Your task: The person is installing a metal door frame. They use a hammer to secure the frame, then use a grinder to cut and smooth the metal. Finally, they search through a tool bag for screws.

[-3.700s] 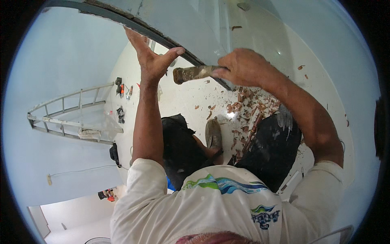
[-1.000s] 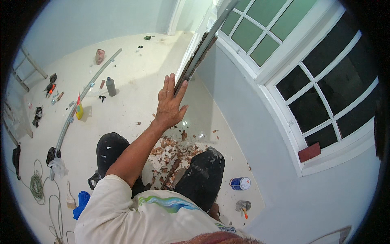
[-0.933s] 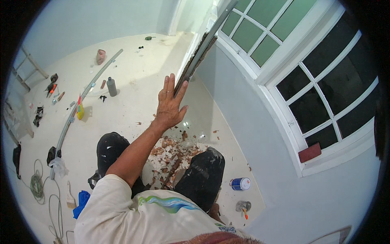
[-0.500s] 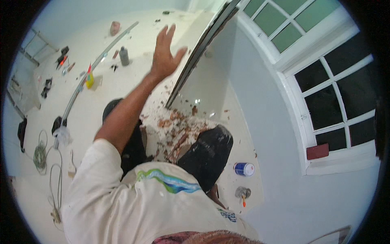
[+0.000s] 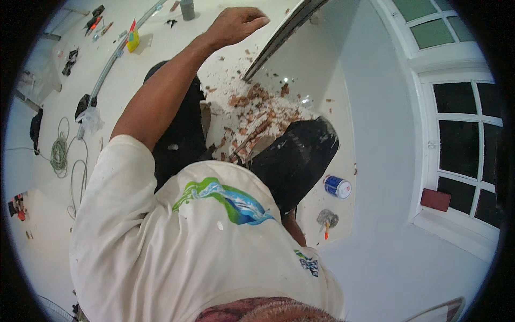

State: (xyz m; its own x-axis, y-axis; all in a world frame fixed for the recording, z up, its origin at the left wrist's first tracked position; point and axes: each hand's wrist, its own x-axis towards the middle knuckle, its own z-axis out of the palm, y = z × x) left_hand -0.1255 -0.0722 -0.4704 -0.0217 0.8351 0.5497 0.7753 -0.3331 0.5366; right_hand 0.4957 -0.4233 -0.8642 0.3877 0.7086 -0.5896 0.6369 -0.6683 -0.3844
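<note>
My left hand (image 5: 236, 26) is stretched out at the top of the head view, its fingers folded together and the thumb pointing right. Nothing shows in it. Just right of it, and apart from it, a long dark-edged strip or panel (image 5: 284, 38) slants down to the floor. Below the hand, between my knees, lies a heap of reddish-brown chips and white crumbs (image 5: 257, 121). Part of my right arm (image 5: 293, 228) shows beside my right thigh, but the right hand is hidden.
To the right are a blue-and-white can (image 5: 337, 187), an orange-handled tool on a grey blob (image 5: 326, 219) and a white-framed window (image 5: 424, 150). On the left, a grey pipe (image 5: 110, 70), a yellow bottle (image 5: 133, 38) and coiled cable (image 5: 59, 155) lie on the pale floor.
My left hand has gone from spread fingers to folded ones and sits higher in the picture. The whole view has shifted, with the debris and panel now higher and farther right.
</note>
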